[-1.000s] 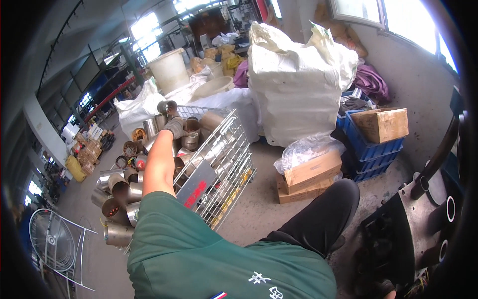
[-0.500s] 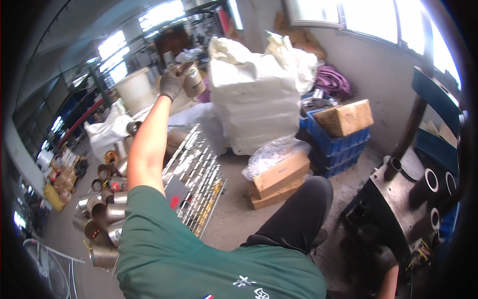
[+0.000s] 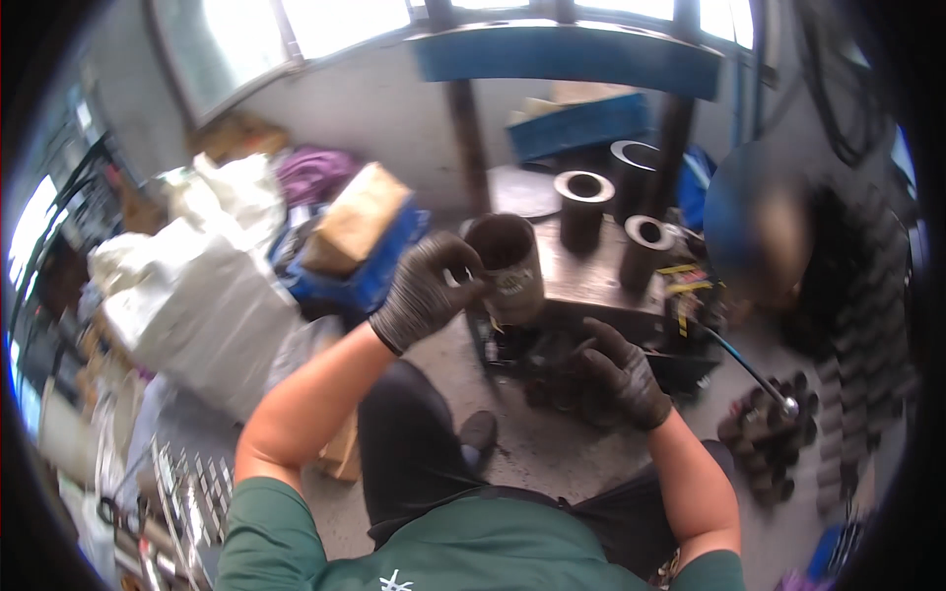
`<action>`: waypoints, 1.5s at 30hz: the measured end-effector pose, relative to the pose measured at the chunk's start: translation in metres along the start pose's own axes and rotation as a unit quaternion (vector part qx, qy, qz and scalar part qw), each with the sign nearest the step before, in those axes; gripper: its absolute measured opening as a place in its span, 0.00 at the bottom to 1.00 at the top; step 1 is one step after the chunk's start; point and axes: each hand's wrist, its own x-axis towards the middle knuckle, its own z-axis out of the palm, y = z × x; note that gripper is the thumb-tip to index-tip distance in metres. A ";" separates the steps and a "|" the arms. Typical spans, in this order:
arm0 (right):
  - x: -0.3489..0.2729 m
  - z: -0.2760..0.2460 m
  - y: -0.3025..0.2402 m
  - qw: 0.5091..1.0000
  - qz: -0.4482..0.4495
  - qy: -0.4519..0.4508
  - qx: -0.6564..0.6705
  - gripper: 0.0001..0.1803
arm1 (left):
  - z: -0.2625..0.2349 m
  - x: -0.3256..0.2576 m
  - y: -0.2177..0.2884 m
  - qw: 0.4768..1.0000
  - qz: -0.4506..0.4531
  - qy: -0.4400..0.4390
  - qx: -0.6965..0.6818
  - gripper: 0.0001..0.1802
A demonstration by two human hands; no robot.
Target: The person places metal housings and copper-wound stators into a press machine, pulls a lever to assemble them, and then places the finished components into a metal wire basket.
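Observation:
Gloved in grey, my left hand (image 3: 432, 295) grips a hollow metal cylinder (image 3: 519, 291) by its near-left side, thumb and fingers pinching at the wall. The cylinder stands roughly upright, its dark open end up, in front of a machine table (image 3: 581, 268). My right hand (image 3: 623, 376), in a dark glove, hovers lower and to the right, fingers apart and nothing visible in them. Behind the held piece, thick tubes with pale rims stand on the table, among them a front tube (image 3: 642, 254) and a middle tube (image 3: 583, 212).
A blue crossbeam (image 3: 572, 54) on dark posts spans above the table. At left are a large white sack (image 3: 197, 305) and a cardboard box (image 3: 357, 222) on blue crates (image 3: 345, 286). Dark round parts (image 3: 774, 433) are piled on the floor at right, near a lever with a ball end (image 3: 788, 405).
My view has turned right, from the sack and cylinder pile to the machine table. My left hand has brought the cylinder over from the left; my right hand has come up into view.

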 end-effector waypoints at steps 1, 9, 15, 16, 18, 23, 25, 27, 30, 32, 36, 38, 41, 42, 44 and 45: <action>-0.003 -0.008 0.002 0.996 -0.042 0.006 -0.076 0.24 | 0.037 0.005 -0.001 0.999 0.011 -0.016 -0.029 0.13; -0.032 -0.050 -0.018 0.964 0.101 0.179 0.168 0.33 | 0.184 0.008 -0.010 0.986 0.105 -0.077 -0.101 0.18; -0.034 -0.055 -0.012 0.956 0.133 0.175 0.194 0.42 | 0.208 0.012 -0.012 0.966 0.197 -0.133 -0.101 0.20; -0.033 -0.057 -0.014 0.954 0.142 0.177 0.195 0.42 | 0.210 0.010 -0.013 0.960 0.217 -0.145 -0.101 0.20; -0.030 -0.061 -0.019 0.954 0.229 0.147 0.128 0.40 | 0.214 0.007 -0.017 0.960 0.215 -0.150 -0.096 0.19; -0.034 -0.058 -0.008 0.954 0.221 0.163 0.117 0.38 | 0.216 0.007 -0.021 0.946 0.265 -0.176 -0.057 0.19; -0.033 -0.061 0.000 0.949 0.239 0.163 0.128 0.36 | 0.216 0.008 -0.024 0.942 0.277 -0.183 -0.050 0.21; -0.033 -0.064 0.012 0.940 0.223 0.216 0.143 0.32 | 0.214 0.012 -0.022 0.958 0.215 -0.151 -0.118 0.24; -0.030 -0.060 0.011 0.944 0.152 0.259 0.135 0.29 | 0.207 -0.005 -0.016 0.850 -0.173 -0.139 -0.477 0.27; -0.029 -0.060 0.014 0.952 0.119 0.261 0.110 0.30 | 0.200 0.001 -0.034 0.851 -0.207 -0.147 -0.460 0.24; -0.027 -0.054 0.019 0.948 0.092 0.288 0.101 0.32 | 0.205 0.005 -0.051 0.764 -0.408 -0.204 -0.457 0.29; -0.026 -0.050 0.018 0.949 0.067 0.301 0.073 0.32 | 0.210 0.008 -0.054 0.649 -0.403 -0.236 -0.600 0.31; -0.027 -0.048 0.019 0.963 0.056 0.259 -0.045 0.30 | 0.209 0.007 -0.051 0.627 -0.446 -0.228 -0.596 0.33; -0.025 -0.047 0.018 0.967 0.037 0.240 -0.083 0.29 | 0.208 0.007 -0.050 0.617 -0.471 -0.221 -0.591 0.34; -0.027 -0.046 0.018 0.968 0.019 0.220 -0.121 0.28 | 0.209 0.007 -0.052 0.619 -0.471 -0.217 -0.590 0.35; -0.029 -0.047 0.020 0.966 0.005 0.206 -0.156 0.27 | 0.209 0.007 -0.052 0.621 -0.471 -0.214 -0.589 0.36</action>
